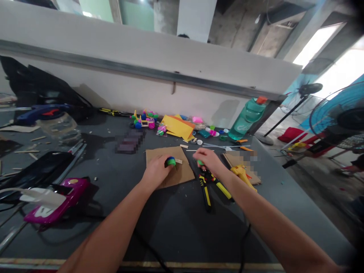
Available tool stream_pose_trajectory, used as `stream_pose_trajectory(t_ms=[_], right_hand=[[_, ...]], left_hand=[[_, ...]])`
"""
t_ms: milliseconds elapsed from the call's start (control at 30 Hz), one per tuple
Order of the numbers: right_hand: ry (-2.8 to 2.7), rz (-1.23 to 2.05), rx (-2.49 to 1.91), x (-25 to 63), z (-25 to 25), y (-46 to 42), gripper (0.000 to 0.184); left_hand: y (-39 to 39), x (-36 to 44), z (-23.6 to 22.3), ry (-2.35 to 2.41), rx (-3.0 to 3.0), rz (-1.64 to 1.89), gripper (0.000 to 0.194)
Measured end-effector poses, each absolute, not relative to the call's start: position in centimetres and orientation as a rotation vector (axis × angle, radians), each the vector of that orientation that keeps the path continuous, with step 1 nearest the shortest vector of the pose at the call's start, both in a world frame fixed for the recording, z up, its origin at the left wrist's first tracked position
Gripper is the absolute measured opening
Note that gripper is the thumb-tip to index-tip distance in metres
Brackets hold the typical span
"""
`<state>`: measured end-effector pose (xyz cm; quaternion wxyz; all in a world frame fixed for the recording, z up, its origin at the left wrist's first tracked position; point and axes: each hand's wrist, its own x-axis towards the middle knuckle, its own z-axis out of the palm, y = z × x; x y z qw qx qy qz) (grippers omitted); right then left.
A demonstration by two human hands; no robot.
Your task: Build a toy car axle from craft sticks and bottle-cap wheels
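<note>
My left hand is closed around a small blue-and-green piece, perhaps stacked bottle caps, over a square of brown cardboard. A short wooden stick juts out beside that piece. To the right of the cardboard, my right hand is curled with its fingers pinched on a small green object, whose kind is mostly hidden. Just below that hand lie pliers with black-and-yellow handles. A yellow glue gun rests partly behind my right forearm.
Along the wall lie yellow sheets, colourful small models and loose caps. A green bottle stands back right. A magenta power strip and a blue-handled tool are at left. Black cables cross the table's front.
</note>
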<state>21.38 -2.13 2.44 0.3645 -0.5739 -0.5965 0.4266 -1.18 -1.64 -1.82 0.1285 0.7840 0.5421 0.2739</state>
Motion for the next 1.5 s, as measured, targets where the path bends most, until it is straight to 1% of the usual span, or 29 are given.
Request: stream_pose_trajectory(t_ms=[33,133,167,333,567,700,867,1067,1267,1500], right_hand=[[-1.664,0.991,-1.486,20.7,2.2,-1.5,0.015],[-2.160,0.544,-1.480,19.1,1.4,-0.3,0.027],[-2.274,0.444,-1.466,18.8,1.1,-0.1,0.027],[-2.377,0.396,-1.456,18.1,0.0,0.2,0.014],[-2.376,0.322,-1.476,18.1,0.2,-0.5,0.010],[-2.355,0.268,-1.416,18.2,0.4,-0.9,0.010],[-2.241,0.445,-1.397,18.2,0.3,-0.8,0.010],[-2.035,0.667,-1.501,18.0,0.2,-0.1,0.011],[-1.765,1.085,-1.596,17.6,0.5,0.6,0.014],[-1.677,1.221,-1.641,17.0,1.0,1.0,0.009]], left_hand=[[-1.7,-1.2,-1.8,1.577,2.280,0.793,0.030],[-1.8,-1.2,-1.6,1.574,2.293,0.773,0.029],[-1.8,-1.1,-1.6,1.569,2.299,0.769,0.029],[-1.8,-1.1,-1.5,1.550,2.325,0.773,0.028],[-1.9,-1.2,-1.8,1.558,2.347,0.776,0.032],[-2.0,-1.2,-1.6,1.562,2.367,0.760,0.033],[-1.9,-1.2,-1.6,1.529,2.340,0.767,0.033],[-1.9,-1.2,-1.6,1.473,2.315,0.789,0.035],[-1.8,-1.2,-1.8,1.471,2.300,0.809,0.034],[-1.9,-1.3,-1.8,1.474,2.276,0.838,0.032]])
